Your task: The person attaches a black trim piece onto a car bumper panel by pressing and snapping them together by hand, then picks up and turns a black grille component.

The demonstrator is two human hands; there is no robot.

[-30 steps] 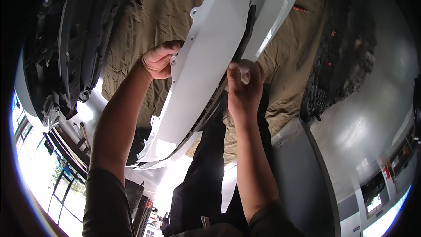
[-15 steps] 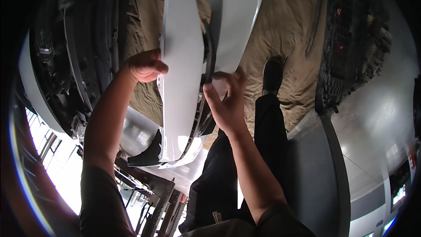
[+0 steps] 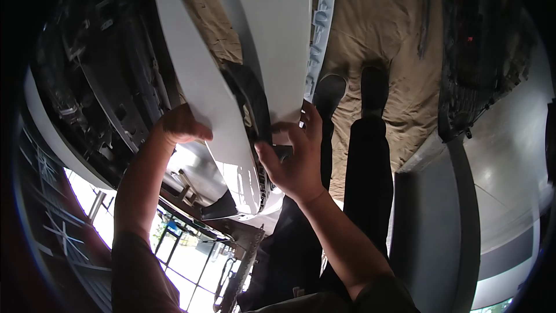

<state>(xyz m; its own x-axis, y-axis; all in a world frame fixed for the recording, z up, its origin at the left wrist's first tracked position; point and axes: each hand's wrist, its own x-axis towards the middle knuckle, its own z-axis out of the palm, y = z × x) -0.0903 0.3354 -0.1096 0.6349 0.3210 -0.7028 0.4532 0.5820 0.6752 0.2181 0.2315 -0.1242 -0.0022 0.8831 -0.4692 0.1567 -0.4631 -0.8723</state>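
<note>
Brown cloth (image 3: 399, 40) covers the floor ahead of you, wrinkled, and your two shoes (image 3: 375, 84) stand on it. Bright windows (image 3: 194, 266) show at the lower left. Dark parts (image 3: 98, 75) stand along your left, another dark part (image 3: 480, 58) lies to your right, and a grey panel (image 3: 463, 214) is below that one.

You have the white part (image 3: 200, 75) between your hands, its two long sides running from the top of the view towards you, with cloth showing through the gap. Your left hand (image 3: 184, 126) is closed on its left edge, thumb on the outer face, fingertips hidden. Your right hand (image 3: 298, 159) is half curled, thumb beside the black strip (image 3: 255, 98) and fingers at the near end of the right side; how firmly it grips, you cannot tell.
</note>
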